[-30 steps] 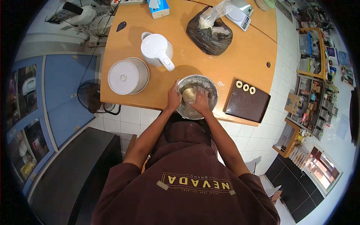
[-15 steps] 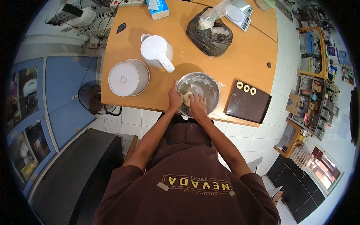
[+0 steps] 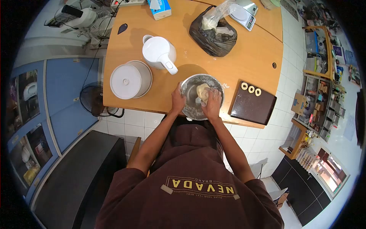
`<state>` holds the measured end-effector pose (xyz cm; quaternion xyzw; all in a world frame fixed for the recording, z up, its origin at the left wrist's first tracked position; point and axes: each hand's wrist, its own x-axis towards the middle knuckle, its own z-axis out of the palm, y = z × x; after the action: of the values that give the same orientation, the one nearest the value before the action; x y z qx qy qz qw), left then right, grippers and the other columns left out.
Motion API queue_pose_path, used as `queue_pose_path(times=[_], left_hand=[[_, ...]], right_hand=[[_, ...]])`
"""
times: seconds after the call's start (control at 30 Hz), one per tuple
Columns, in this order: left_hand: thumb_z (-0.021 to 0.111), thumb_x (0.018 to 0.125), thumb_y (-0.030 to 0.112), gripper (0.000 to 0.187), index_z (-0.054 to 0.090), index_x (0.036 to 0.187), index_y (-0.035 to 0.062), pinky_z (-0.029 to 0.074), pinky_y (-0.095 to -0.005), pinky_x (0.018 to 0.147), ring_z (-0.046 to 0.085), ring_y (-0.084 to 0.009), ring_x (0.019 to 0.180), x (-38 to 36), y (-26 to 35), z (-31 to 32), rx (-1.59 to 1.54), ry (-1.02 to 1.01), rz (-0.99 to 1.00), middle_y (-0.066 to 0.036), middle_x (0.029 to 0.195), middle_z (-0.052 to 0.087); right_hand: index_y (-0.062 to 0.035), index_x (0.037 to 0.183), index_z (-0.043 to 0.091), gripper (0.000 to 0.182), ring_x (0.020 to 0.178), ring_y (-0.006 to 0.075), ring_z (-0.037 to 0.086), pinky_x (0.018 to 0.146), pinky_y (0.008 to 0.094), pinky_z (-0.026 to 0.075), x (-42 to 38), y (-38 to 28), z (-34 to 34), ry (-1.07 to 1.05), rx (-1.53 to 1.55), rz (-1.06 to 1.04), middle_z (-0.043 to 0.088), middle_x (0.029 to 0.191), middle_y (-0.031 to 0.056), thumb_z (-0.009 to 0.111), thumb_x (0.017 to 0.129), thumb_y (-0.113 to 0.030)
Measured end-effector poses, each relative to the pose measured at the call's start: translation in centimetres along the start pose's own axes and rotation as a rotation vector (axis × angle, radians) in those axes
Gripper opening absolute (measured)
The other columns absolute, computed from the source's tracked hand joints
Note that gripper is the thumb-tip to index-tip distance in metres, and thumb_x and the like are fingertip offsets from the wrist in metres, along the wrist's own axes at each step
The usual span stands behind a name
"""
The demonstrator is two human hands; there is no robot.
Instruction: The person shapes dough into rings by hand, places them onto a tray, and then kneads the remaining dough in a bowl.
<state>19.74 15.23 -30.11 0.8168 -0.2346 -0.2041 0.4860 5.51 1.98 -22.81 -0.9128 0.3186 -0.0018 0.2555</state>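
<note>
A metal mixing bowl (image 3: 191, 110) with pale flour smears on its inner wall sits at the table's near edge. My left hand (image 3: 178, 101) is closed on the left side of its rim, the thumb on the inner side. Inside the bowl, my right hand (image 3: 213, 103) has its fingers wrapped round the right side of a pale lump of dough (image 3: 202, 90). Part of the dough is hidden behind those fingers.
Right of the bowl lies a dark baking tray (image 3: 251, 108) with three dough rings (image 3: 251, 89). A white lidded container (image 3: 126, 81) and a white electric kettle (image 3: 157, 49) stand left. Farther back are a black plastic bag (image 3: 209, 42) and a kitchen scale (image 3: 244, 15).
The dough has moved from the bowl's left side towards its middle and right, with my right hand. My left hand has stayed at the left rim and no longer touches the dough.
</note>
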Motion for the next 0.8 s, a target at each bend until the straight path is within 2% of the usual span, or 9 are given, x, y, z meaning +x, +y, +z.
queue_pose_path(times=[0.07, 0.27, 0.37, 0.47, 0.57, 0.67, 0.7, 0.8], left_hand=[[0.052, 0.08, -0.013, 0.061, 0.052, 0.14, -0.0036, 0.051, -0.0452, 0.099, 0.067, -0.0439, 0.114, 0.2, 1.4, -0.4, -0.073, -0.028, -0.053, -0.03, 0.116, 0.069], [0.052, 0.078, -0.015, 0.064, 0.051, 0.142, -0.0039, 0.05, -0.0451, 0.101, 0.066, -0.0436, 0.116, 0.4, 2.1, -0.6, -0.099, -0.057, -0.143, -0.03, 0.117, 0.068], [0.051, 0.078, -0.015, 0.066, 0.05, 0.143, -0.0042, 0.05, -0.0453, 0.102, 0.066, -0.0429, 0.117, 0.2, 1.1, 0.1, -0.078, -0.024, -0.11, -0.029, 0.12, 0.068], [0.051, 0.077, -0.015, 0.067, 0.049, 0.144, -0.0047, 0.049, -0.045, 0.104, 0.065, -0.0427, 0.119, 0.1, 0.1, 0.4, -0.08, -0.029, -0.097, -0.029, 0.123, 0.067], [0.051, 0.077, -0.016, 0.068, 0.049, 0.144, -0.005, 0.048, -0.0445, 0.105, 0.064, -0.0428, 0.121, -0.2, 0.7, 0.1, -0.042, -0.014, -0.102, -0.03, 0.126, 0.066], [0.051, 0.077, -0.016, 0.067, 0.05, 0.144, -0.0057, 0.047, -0.044, 0.107, 0.063, -0.0431, 0.124, -0.2, 0.8, 0.2, -0.042, -0.008, -0.1, -0.03, 0.127, 0.065], [0.051, 0.077, -0.016, 0.067, 0.05, 0.143, -0.0061, 0.047, -0.0439, 0.108, 0.062, -0.0432, 0.124, -0.2, 0.6, 0.2, -0.054, -0.012, -0.097, -0.031, 0.128, 0.065], [0.05, 0.077, -0.015, 0.064, 0.051, 0.142, -0.0085, 0.046, -0.044, 0.109, 0.062, -0.0427, 0.125, 0.2, 2.4, -0.5, -0.14, -0.047, -0.132, -0.031, 0.128, 0.064]], right_hand=[[-0.0011, 0.138, 0.049, 0.072, 0.131, 0.0483, 0.043, 0.109, 0.06, 0.036, 0.2, 0.6, 0.9, -0.015, -0.095, -0.022, 0.047, 0.142, 0.0246, 0.078, 0.073, -0.016], [-0.008, 0.136, 0.056, 0.06, 0.133, 0.047, 0.043, 0.108, 0.0637, 0.038, -0.7, -0.5, 2.9, -0.095, -0.117, -0.114, 0.05, 0.141, 0.0192, 0.077, 0.082, -0.022], [-0.0102, 0.14, 0.053, 0.06, 0.126, 0.0394, 0.052, 0.104, 0.0618, 0.041, -1.3, -0.8, 1.8, -0.106, -0.033, -0.204, 0.058, 0.131, 0.0156, 0.074, 0.085, -0.023], [-0.01, 0.137, 0.054, 0.052, 0.123, 0.0375, 0.053, 0.099, 0.0599, 0.043, -1.8, 0.1, 1.8, -0.229, 0.317, -0.059, 0.061, 0.125, 0.0142, 0.069, 0.09, -0.027], [-0.0101, 0.136, 0.054, 0.048, 0.123, 0.039, 0.054, 0.098, 0.0597, 0.044, -0.6, 0.2, 2.7, -0.015, 0.057, -0.026, 0.06, 0.125, 0.0142, 0.068, 0.094, -0.028], [-0.0103, 0.133, 0.056, 0.044, 0.122, 0.0391, 0.055, 0.099, 0.0582, 0.044, 1.8, -1.9, 4.2, 0.206, -0.053, 0.14, 0.061, 0.125, 0.0129, 0.066, 0.095, -0.031], [-0.0104, 0.128, 0.059, 0.04, 0.122, 0.0386, 0.056, 0.099, 0.0566, 0.045, 2.4, -2.0, 5.9, 0.242, -0.072, 0.175, 0.061, 0.126, 0.0136, 0.062, 0.097, -0.036], [-0.0104, 0.123, 0.061, 0.038, 0.124, 0.0368, 0.056, 0.1, 0.0548, 0.045, 2.8, -2.4, 9.7, 0.068, -0.159, 0.248, 0.061, 0.126, 0.0146, 0.057, 0.099, -0.039]])
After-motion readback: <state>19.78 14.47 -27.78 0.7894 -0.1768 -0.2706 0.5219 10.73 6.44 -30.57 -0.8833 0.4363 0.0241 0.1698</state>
